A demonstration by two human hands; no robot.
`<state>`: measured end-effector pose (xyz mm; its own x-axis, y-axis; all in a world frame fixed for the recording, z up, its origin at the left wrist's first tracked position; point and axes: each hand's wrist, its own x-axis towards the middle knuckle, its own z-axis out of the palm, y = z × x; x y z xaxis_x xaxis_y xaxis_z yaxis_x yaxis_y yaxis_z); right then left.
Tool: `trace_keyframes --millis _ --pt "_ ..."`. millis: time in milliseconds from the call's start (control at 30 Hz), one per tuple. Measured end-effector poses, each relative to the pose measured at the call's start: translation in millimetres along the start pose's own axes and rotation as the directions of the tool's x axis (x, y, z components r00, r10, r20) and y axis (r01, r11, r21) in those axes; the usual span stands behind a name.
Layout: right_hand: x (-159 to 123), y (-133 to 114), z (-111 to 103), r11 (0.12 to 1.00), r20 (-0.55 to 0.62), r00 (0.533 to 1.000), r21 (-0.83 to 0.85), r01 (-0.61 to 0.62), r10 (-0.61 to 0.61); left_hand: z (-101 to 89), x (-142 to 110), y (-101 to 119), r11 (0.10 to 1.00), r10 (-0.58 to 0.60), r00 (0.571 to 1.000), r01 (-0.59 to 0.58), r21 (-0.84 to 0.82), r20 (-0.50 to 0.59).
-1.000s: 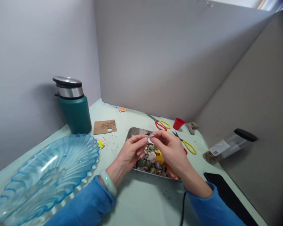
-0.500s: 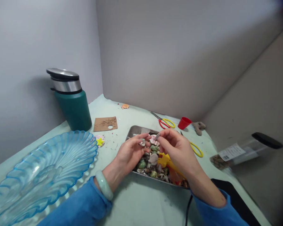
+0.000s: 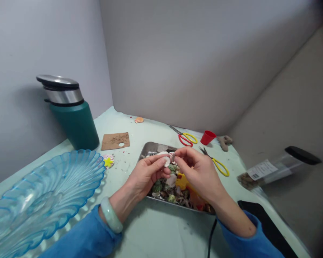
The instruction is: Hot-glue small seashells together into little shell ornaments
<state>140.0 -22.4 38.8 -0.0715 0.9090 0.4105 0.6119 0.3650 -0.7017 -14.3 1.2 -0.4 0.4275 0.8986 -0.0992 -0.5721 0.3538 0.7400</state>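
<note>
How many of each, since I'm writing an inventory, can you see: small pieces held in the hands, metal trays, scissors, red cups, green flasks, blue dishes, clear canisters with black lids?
Held pieces: 2
Metal tray: 1
Scissors: 2
Red cup: 1
Green flask: 1
Blue dish: 1
Clear canister: 1
Total: 9

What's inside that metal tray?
The metal tray holds shell-like pieces, some green, plus a yellow piece and an orange piece. The left hand and right hand hide whatever lies behind them.

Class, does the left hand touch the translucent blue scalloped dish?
No, the left hand pinches a small round white piece above the silver metal tray, apart from the dish.
</note>
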Motion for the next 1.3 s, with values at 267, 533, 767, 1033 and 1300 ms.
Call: trace_keyframes --millis 267,533,767,1033,1300 --pt "-3.2 -3.3 -0.8 0.942 -0.025 0.974 -0.262 0.209 -0.223 0.2 -0.8 1.1 1.0 -0.004 1.0 0.005 -0.002 0.014" --pt "-4.7 0.2 1.6 0.865 0.02 0.954 -0.416 0.28 -0.3 -2.0 -0.7 -1.9 1.0 0.015 1.0 -0.015 0.008 0.014" --pt "-5.3 1.1 3.0 0.819 0.033 0.946 -0.49 0.298 -0.324 -0.1 -0.3 -0.7 1.0 0.01 1.0 -0.01 0.015 0.003" --pt "-5.4 -1.7 5.7 0.803 0.035 0.944 -0.516 0.299 -0.329 -1.7 0.2 -1.7 1.0 0.013 1.0 -0.013 0.024 0.011" --pt "-6.3 -1.1 7.1 0.787 0.049 0.942 -0.537 0.306 -0.333 -1.9 -0.1 -1.9 1.0 0.004 1.0 -0.004 0.024 0.011"
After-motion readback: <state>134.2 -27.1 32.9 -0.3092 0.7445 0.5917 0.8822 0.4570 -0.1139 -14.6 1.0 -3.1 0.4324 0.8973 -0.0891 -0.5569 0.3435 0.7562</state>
